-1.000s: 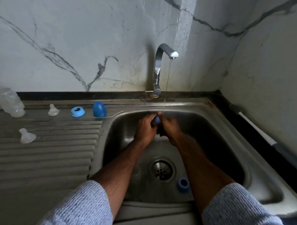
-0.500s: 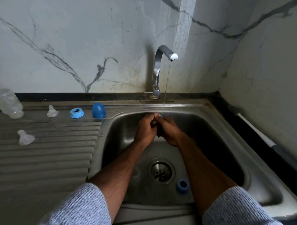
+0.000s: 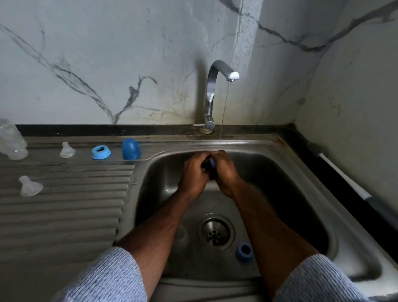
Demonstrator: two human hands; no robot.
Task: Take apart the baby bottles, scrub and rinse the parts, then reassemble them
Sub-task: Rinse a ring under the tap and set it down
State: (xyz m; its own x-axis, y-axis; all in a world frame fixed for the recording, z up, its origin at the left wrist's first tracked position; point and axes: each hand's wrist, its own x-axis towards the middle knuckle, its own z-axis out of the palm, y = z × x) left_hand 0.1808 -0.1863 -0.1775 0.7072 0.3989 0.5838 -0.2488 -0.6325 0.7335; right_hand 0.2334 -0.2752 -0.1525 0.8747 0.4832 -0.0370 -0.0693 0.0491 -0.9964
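A: Both hands are working under the thin stream falling from the faucet [image 3: 213, 92]. The left hand [image 3: 193, 175] and the right hand [image 3: 226, 175] are curling together round a small blue part [image 3: 212, 162], of which only a sliver is showing between the fingers.

B: What kind of part?

A: I cannot tell; the hands are hiding nearly all of it. They are holding it just in front of the faucet, over the sink [image 3: 284, 168].

B: What is threatening to go wrong?

A: The part is getting wet, and I judge it is becoming slippery. If the grip is loosening while the fingers are rubbing, it is likely dropping into the basin, toward the drain [image 3: 216, 231], which is lying well in front of the faucet.

B: Is anything else sitting down there?

A: A blue ring [image 3: 244, 252] is lying just right of the drain, so a falling piece could be knocking against it.

B: And the drainboard?

A: Left of the faucet a blue cap [image 3: 131, 149] and a blue collar [image 3: 101, 152] are resting; farther left a clear nipple [image 3: 67, 150] and a clear bottle [image 3: 8, 140]; a second nipple [image 3: 30, 186] is lying nearer the person. Splashing could be wetting those parts again, and a careless sleeve [image 3: 110, 281] could be sweeping the near nipple off.
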